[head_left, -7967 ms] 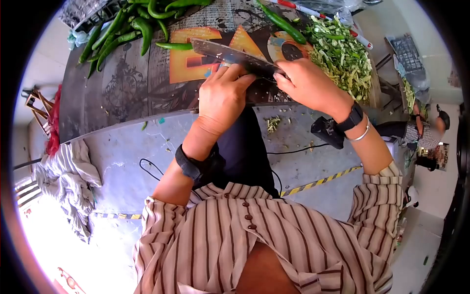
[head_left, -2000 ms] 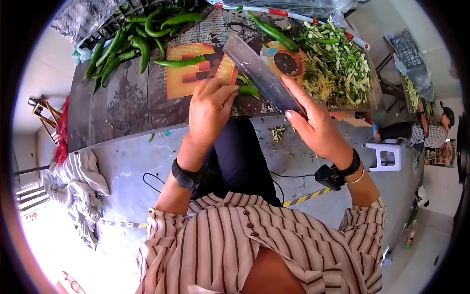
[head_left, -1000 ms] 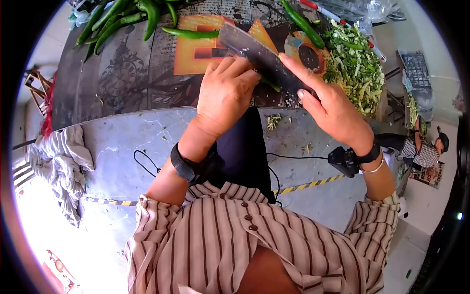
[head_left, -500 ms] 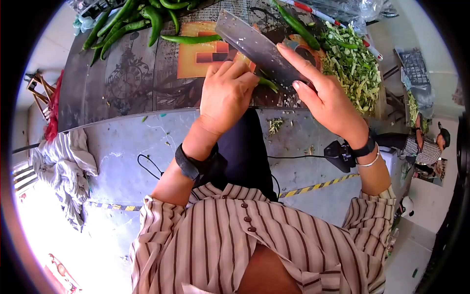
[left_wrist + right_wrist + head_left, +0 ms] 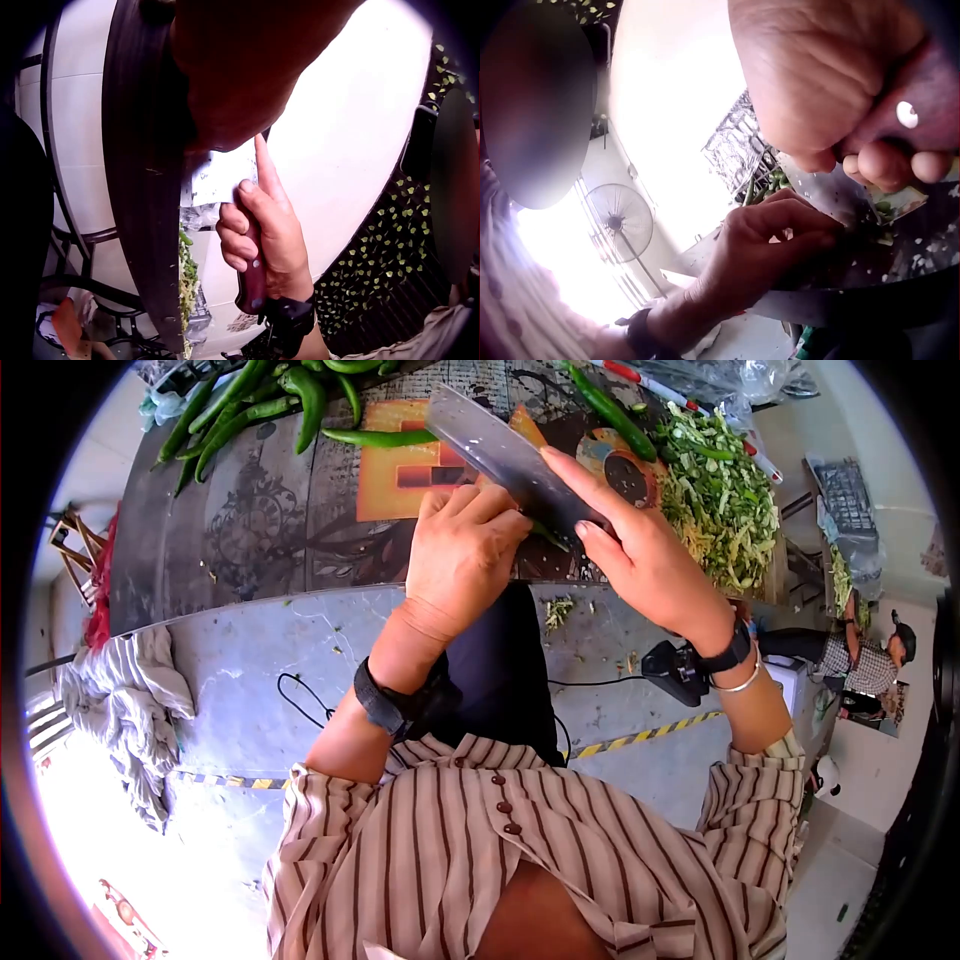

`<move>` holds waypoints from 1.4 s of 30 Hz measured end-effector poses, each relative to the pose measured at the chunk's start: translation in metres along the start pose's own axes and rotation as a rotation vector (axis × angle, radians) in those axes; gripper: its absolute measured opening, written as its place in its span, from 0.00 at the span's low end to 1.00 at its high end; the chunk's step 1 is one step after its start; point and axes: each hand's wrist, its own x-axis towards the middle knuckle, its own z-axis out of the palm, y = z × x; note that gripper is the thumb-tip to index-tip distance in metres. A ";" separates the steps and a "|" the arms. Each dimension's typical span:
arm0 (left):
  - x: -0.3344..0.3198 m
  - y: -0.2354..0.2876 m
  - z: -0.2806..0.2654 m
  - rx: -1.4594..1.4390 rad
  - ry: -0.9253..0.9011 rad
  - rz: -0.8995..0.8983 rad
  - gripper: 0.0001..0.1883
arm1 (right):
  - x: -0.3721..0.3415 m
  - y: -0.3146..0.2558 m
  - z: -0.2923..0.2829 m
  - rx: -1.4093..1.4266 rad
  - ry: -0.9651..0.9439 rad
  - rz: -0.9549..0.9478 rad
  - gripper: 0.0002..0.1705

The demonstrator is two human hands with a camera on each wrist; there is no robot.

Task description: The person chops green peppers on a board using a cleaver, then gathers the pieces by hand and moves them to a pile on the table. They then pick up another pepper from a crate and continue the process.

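My left hand (image 5: pixel 462 555) pinches a green chili pepper (image 5: pixel 549 536) near the table's front edge; most of the pepper is hidden under the fingers and the blade. My right hand (image 5: pixel 650 565) grips a cleaver (image 5: pixel 505 450), its index finger stretched along the blade. In the left wrist view the cleaver's dark red handle (image 5: pixel 253 279) sits in the right palm. The broad blade slants up to the left, right beside the left fingertips. Ahead of the blade tip lies one whole chili (image 5: pixel 375 437).
Whole green chilies (image 5: pixel 310 405) are piled at the back left of the patterned table (image 5: pixel 190 560). One long chili (image 5: pixel 612 410) lies by a heap of chopped chili (image 5: pixel 720 510) on the right. A red-and-white pole (image 5: pixel 690 405) lies behind. Another person (image 5: pixel 865 660) is far right.
Over the last two seconds the cleaver has come left and closer to the left fingertips, covering more of the pepper. The left hand keeps its pinch.
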 end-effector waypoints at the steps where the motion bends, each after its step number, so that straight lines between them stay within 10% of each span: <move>1: 0.000 0.000 0.000 0.005 0.000 0.003 0.04 | 0.004 0.001 0.002 -0.024 0.002 -0.033 0.37; 25: 0.000 0.004 -0.006 0.011 -0.036 -0.028 0.06 | -0.001 -0.016 -0.007 -0.140 -0.120 0.042 0.38; 39: 0.000 0.000 -0.005 0.023 -0.024 0.020 0.09 | 0.035 0.003 0.018 0.023 0.142 -0.313 0.35; 42: 0.000 0.005 -0.011 0.019 0.026 0.011 0.14 | 0.020 -0.003 -0.003 0.003 0.183 -0.139 0.36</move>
